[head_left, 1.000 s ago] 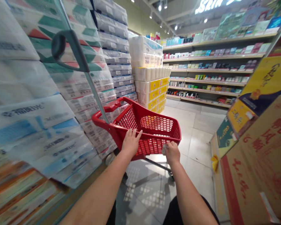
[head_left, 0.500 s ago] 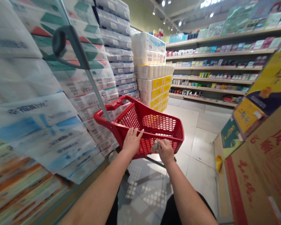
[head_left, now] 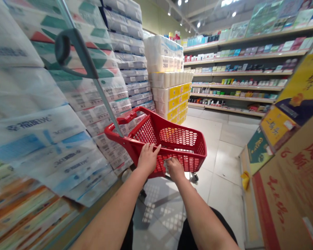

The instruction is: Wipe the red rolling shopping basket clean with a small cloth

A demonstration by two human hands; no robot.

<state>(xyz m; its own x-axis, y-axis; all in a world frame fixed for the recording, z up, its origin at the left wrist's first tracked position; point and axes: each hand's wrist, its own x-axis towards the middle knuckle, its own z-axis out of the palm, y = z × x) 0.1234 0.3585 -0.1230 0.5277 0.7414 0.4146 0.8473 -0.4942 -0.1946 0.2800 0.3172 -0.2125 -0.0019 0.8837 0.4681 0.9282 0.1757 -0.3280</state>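
Note:
A red plastic shopping cart (head_left: pixel 181 133) with lattice sides stands in front of me, and no goods show inside its basket. A metal bar with a grey looped handle (head_left: pixel 91 67) rises from its left end. My left hand (head_left: pixel 147 159) lies on the near rim with its fingers stretched out over the edge. Against the lattice of the near side, my right hand (head_left: pixel 176 169) is closed on a crumpled light cloth (head_left: pixel 167 163), mostly covered by the fingers. Under the basket a caster wheel (head_left: pixel 195 177) touches the floor.
Wrapped tissue packs (head_left: pixel 54 128) are piled high on the left. Behind the cart stands a stack of toilet roll packs (head_left: pixel 172 100). Shelves (head_left: pixel 237 86) of small boxes and bottles line the back. Cardboard boxes (head_left: pixel 289 187) border the right side of the tiled floor (head_left: pixel 219 163).
My right hand has slid left along the cart's near side with the cloth, closer to my left hand. The left hand stays on the rim.

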